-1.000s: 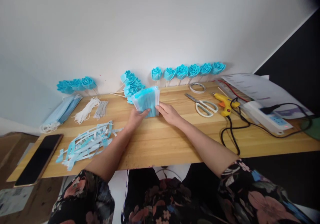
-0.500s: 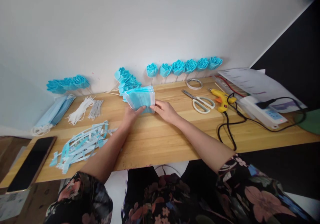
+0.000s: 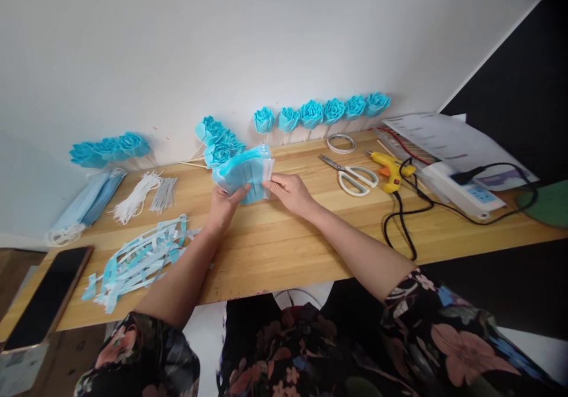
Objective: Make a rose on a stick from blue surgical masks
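Note:
Between my two hands, above the table, is a fanned stack of blue mask fabric pieces (image 3: 248, 175) with whitish edges. My left hand (image 3: 225, 205) grips its lower left side, thumb across the front. At the right edge, my right hand (image 3: 290, 193) pinches the pieces between thumb and fingers. The fingers behind the stack are hidden. Just behind it, blue fabric flowers (image 3: 222, 142) on sticks lie partly covered by the stack.
Left of my arms are cut strips (image 3: 137, 261), white cords (image 3: 137, 196), grey wires (image 3: 164, 194), face masks (image 3: 89, 205) and a phone (image 3: 48, 296). Rightward lie scissors (image 3: 355, 178), tape (image 3: 341, 143), a yellow glue gun (image 3: 390, 169) with its cable, and a power strip (image 3: 464, 193). More flowers (image 3: 311, 114) lean on the wall.
The stack has spread into a wider fan, tilting toward the left. Both hands keep their hold. The whole view has shifted slightly.

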Motion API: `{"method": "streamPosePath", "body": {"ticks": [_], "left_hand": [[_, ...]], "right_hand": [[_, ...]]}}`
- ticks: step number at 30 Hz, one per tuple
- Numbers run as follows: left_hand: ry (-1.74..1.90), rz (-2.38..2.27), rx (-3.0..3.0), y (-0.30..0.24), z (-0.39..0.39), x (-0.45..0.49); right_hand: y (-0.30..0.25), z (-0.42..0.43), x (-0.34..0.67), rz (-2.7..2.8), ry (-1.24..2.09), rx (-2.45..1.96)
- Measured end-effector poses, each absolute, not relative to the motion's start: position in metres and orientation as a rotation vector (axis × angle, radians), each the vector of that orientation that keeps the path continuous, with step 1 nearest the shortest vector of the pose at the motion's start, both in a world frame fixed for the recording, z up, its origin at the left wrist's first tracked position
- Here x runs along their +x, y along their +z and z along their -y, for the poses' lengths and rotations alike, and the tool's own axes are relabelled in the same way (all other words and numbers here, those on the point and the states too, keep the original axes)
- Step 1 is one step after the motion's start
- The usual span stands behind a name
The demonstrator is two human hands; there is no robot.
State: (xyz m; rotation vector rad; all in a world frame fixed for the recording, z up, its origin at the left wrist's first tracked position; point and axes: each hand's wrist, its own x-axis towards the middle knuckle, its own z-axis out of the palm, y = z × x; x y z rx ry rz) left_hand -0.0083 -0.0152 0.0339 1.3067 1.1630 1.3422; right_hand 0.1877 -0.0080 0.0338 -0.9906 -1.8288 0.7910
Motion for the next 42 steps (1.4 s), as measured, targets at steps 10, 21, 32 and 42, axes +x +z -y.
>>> {"method": "streamPosePath", "body": {"ticks": [10,21,32,42], "left_hand": [[1.206,-1.297,1.333,0.022,0.004,-0.014],[1.3,-1.245,1.264,0.021,0.005,-0.012],[1.339,-1.209,1.237,0.024,0.01,-0.008],[1.307,-1.177,1.162,0.023,0.007,-0.005]], "right_hand": [[0.02,-0.003,0.189,1.876,0.808,-1.097],[0.028,0.003,0.191,1.855,0.807,-1.062],[0.028,0.004,0.19,1.796,0.794,-1.049],[0.022,0.001,0.19,1.738,0.886,-1.005]]}}
